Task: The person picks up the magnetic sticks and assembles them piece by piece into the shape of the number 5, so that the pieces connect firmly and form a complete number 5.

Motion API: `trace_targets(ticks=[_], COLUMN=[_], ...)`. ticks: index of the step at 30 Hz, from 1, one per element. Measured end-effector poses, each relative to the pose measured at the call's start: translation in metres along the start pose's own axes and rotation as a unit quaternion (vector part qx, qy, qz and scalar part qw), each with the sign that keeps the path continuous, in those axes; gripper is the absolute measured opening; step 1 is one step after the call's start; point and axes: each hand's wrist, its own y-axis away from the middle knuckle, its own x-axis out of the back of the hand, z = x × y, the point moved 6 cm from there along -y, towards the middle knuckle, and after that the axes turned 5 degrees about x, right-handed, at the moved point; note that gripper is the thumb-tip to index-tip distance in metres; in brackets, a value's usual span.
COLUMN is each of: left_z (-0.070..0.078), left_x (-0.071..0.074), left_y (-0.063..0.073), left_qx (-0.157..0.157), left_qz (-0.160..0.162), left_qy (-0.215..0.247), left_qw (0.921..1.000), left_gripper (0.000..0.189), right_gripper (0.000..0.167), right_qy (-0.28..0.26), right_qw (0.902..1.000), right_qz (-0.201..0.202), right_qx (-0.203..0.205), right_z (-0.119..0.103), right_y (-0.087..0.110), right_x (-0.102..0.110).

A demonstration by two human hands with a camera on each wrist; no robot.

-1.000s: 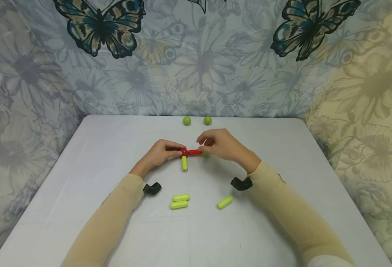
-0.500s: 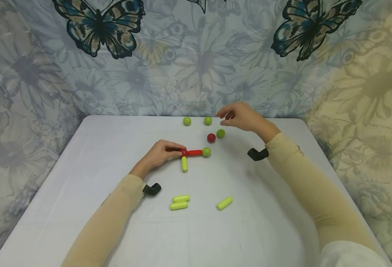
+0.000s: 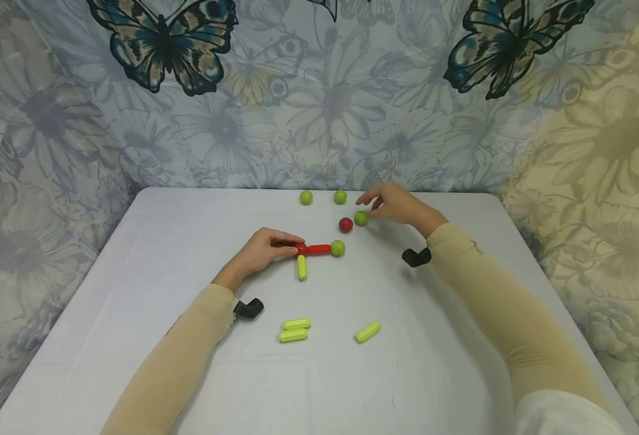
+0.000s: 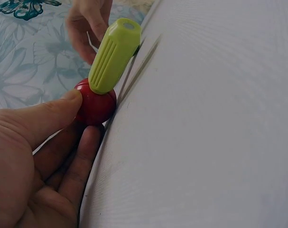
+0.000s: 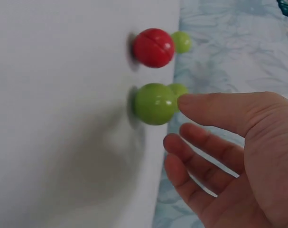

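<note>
My left hand pinches a red ball between thumb and fingers. Out of that ball stands a yellow-green ribbed rod, which points toward the table's front in the head view. A red rod runs from the same ball to a green ball on its right. Farther back, my right hand hovers with loosely bent, parted fingers beside a loose green ball. Its thumb tip is close to that ball; whether they touch I cannot tell. A loose red ball lies just left of the green one.
Two more green balls, a left one and a right one, sit at the back edge of the white table. Nearer the front lie a pair of yellow-green rods side by side and a single rod to their right.
My right hand has left the green ball at the red rod's end, gone back and right, then lowered beside the loose green ball. The left hand has stayed in place, pinching the red ball.
</note>
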Motion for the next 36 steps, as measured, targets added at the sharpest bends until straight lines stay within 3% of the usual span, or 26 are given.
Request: trace_targets(ticks=[9,17,25,36], left_z=[0.001,0.001,0.000,0.001], left_x=[-0.001,0.000,-0.001,0.000], left_y=[0.001,0.000,0.000,0.001], left_qx=[-0.001,-0.001,-0.005,0.000], left_qz=[0.001,0.004,0.004,0.006], left_qy=[-0.005,-0.008,-0.005,-0.004], left_qw=[1.0000,1.0000,1.0000,1.0000], left_gripper=[0.027,0.026,0.026,0.027], right_gripper=[0.035,0.029,0.029,0.027], right_qy=[-0.016,-0.037,-0.078,-0.103], right_qw=[0.9996,0.9965,0.9870,0.9760], right_qz=[0.009,0.068,0.130,0.191], right_qx=[-0.021,-0.032,-0.053,-0.022], right_z=[0.020,0.027,0.030,0.016], right_y=[0.003,0.010,0.021,0.038], right_x=[-0.023,-0.032,-0.036,-0.032])
